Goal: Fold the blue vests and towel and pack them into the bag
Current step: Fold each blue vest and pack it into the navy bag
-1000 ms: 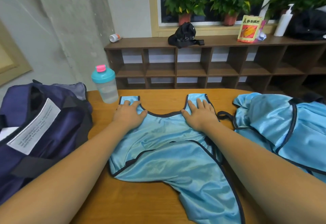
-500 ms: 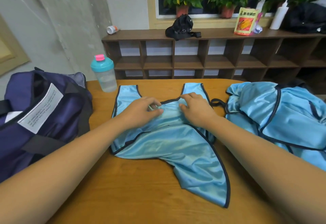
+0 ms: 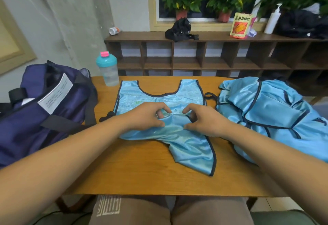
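Pinching the slippery, limp vest (image 3: 159, 98) mid-chest, both left hand (image 3: 143, 118) and right hand (image 3: 205, 120) curl fingers into loose fabric; bound hems probably grip better

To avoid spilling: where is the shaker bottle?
Head view: the shaker bottle stands at the far-left edge of the table, between the navy bag and the flat vest.
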### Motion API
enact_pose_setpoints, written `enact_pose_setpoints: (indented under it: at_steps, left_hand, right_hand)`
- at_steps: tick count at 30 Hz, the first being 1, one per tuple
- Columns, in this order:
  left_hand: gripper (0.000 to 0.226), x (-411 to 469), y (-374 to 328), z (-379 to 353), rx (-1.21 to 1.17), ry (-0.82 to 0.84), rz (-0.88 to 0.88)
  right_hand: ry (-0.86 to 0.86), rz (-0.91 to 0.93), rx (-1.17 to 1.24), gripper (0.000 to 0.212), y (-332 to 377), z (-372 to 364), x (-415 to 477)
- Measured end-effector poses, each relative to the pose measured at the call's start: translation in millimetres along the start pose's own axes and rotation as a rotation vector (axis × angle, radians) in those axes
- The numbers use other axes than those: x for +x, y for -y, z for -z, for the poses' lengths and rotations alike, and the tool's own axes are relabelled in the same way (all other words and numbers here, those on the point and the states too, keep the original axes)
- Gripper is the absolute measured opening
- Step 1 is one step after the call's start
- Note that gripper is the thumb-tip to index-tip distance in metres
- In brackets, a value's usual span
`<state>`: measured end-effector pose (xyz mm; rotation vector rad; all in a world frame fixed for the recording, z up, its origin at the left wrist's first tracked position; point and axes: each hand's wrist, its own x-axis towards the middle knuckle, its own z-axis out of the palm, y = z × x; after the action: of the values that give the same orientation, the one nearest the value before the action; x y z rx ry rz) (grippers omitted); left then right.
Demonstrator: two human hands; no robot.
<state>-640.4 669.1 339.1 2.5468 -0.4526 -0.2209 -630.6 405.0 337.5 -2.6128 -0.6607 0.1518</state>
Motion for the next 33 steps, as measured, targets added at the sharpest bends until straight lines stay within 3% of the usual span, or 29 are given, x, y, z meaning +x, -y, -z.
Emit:
enact_pose_setpoints:
  at_steps: [4,7,12,17,23,25,27,29,33]
  left_hand:
    - [0.046,-12.3,-9.8,16.5,0.006,-0.054,-0.026]
    - [0.047,-34.9,-12.0,33.2,-0.01,-0.063,-0.052]
    - [0.05,-84.7,-8.6,47.9,-0.067,-0.004,-0.058]
    - [0.054,-129.0,4.2,43.1,-0.081,0.163,-0.003]
    - [0.056,-153.7,6.4,42.4,-0.049,0.536,0.11]
    - [0.053,-154.4,4.7,43.4,-0.045,0.573,0.102]
    - [0.045,-149.3,7.0,41.1,0.005,0.467,0.083]
    - [0.033,-138.9,10.4,34.3,0.082,0.241,0.062]
    - [0.02,-110.8,22.4,8.4,0.059,-0.263,0.038]
  right_hand:
    - [-0.14,0.078,0.201,0.032,14.5,10.4,-13.7]
    - [-0.236,0.199,0.297,0.034,33.0,16.6,-28.0]
    - [-0.036,0.199,0.222,0.06,52.2,9.5,-53.1]
    - [0.006,0.29,0.047,0.02,49.0,-12.1,-72.0]
    - [0.039,0.472,0.097,0.01,81.4,-18.4,-101.8]
    - [0.107,0.513,0.116,0.013,92.8,-23.2,-109.6]
    - [0.179,0.53,0.148,0.017,101.7,-27.7,-114.2]
    - [0.204,0.508,0.197,0.02,106.6,-28.8,-114.2]
    - [-0.048,0.364,0.265,0.015,92.7,-30.9,-90.4]
